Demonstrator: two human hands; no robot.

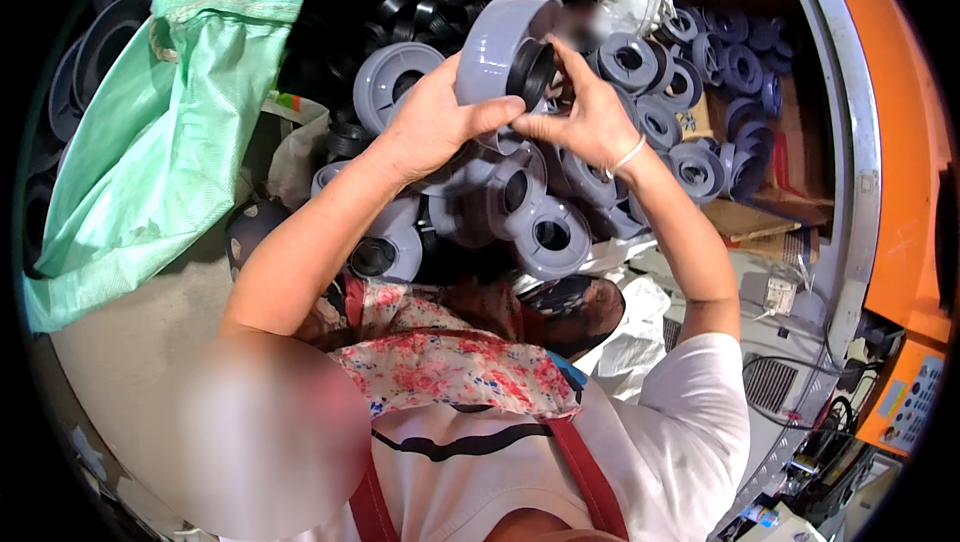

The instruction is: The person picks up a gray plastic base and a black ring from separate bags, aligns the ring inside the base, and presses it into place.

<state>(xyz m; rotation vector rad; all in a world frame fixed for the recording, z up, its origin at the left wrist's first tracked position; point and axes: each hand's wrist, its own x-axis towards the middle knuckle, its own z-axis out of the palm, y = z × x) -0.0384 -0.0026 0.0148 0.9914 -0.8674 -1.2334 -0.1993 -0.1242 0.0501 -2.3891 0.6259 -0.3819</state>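
A wide grey plastic ring (490,47) is tilted up between my hands, above a heap of similar grey parts. My left hand (438,120) is closed on its left side, with the thumb across the near rim. A ribbed black rubber ring (531,74) sits at the opening of the grey ring. My right hand (592,120) curls around the black ring's right side, its thumb and index finger bent toward it. The palm side and the other fingertips of my left hand are hidden behind the part.
Loose grey rings (552,234) lie piled close below my hands. Black rings (430,14) fill the back. A cardboard box (800,167) with more grey parts stands at right, beside an orange machine (905,142). A green woven sack (165,142) drapes at left.
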